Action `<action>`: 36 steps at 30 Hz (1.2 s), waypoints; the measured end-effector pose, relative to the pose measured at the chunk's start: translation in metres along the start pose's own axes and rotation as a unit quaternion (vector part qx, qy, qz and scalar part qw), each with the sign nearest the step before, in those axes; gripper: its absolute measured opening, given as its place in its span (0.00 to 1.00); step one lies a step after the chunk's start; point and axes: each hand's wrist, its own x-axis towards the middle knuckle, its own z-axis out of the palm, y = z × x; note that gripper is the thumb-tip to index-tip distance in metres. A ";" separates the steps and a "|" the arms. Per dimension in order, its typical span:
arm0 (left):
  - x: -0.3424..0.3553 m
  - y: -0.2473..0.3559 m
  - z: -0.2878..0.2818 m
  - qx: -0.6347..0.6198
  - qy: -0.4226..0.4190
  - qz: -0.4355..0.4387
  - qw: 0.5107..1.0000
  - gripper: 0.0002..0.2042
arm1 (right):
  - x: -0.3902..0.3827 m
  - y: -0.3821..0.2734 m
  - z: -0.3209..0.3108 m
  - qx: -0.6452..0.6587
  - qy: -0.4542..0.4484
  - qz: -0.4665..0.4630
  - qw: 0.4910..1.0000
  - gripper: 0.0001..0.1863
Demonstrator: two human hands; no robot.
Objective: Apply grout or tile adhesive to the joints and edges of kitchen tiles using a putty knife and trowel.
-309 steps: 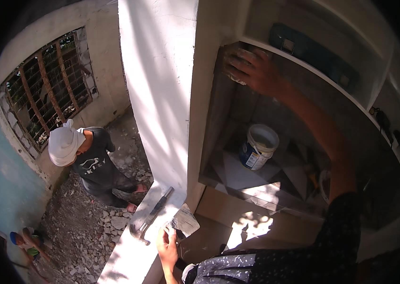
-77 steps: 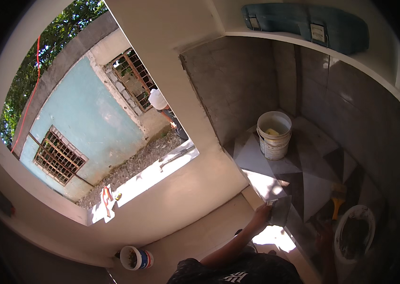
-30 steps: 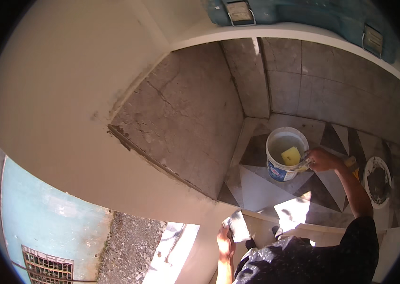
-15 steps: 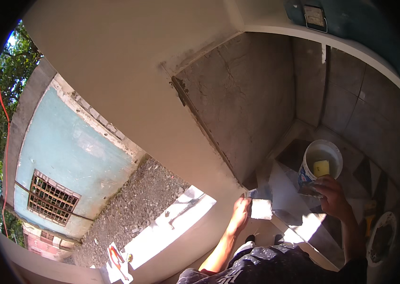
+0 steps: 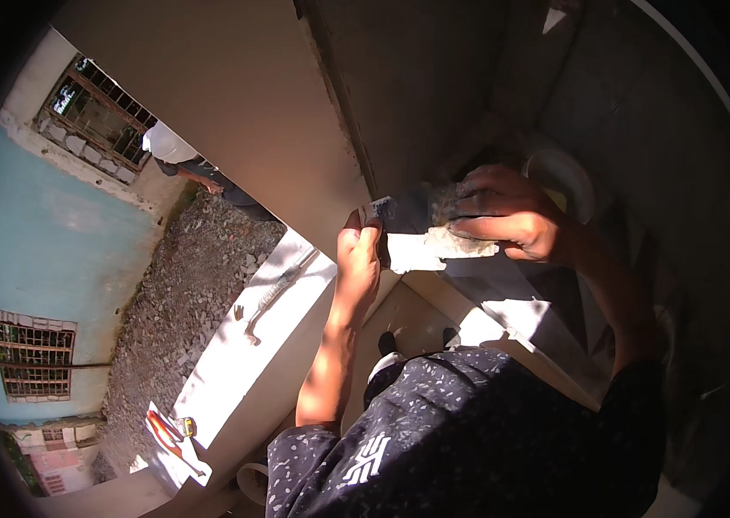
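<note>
My left hand (image 5: 358,259) is closed around the edge of a wide putty knife (image 5: 412,252), whose blade shines white in the sun. My right hand (image 5: 512,211) is closed, fingers bent over a flat piece with rough, pale paste (image 5: 462,243) along its lower edge. That paste meets the right end of the blade, and both hands are in front of my chest. The grip inside my right fingers is hidden. Behind that wrist, in shadow, stands a white bucket (image 5: 585,177) with something yellow in it.
A wall edge (image 5: 335,78) runs down to my hands. On the sunlit ledge at left lie a hammer (image 5: 272,298), an orange-handled tool (image 5: 165,434) and a yellow tape measure (image 5: 185,426). Outside, a person in white headwear (image 5: 171,145) bends over gravel (image 5: 179,285) beside a blue wall (image 5: 63,233).
My right hand has left the bucket and moved left to the putty knife, with pale paste now at its blade. The view has shifted, and a person has come into sight outside.
</note>
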 end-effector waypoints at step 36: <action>-0.038 0.020 -0.067 -0.072 -0.014 -0.137 0.988 0.15 | 0.162 0.027 -0.121 -0.280 0.251 0.067 0.924 0.24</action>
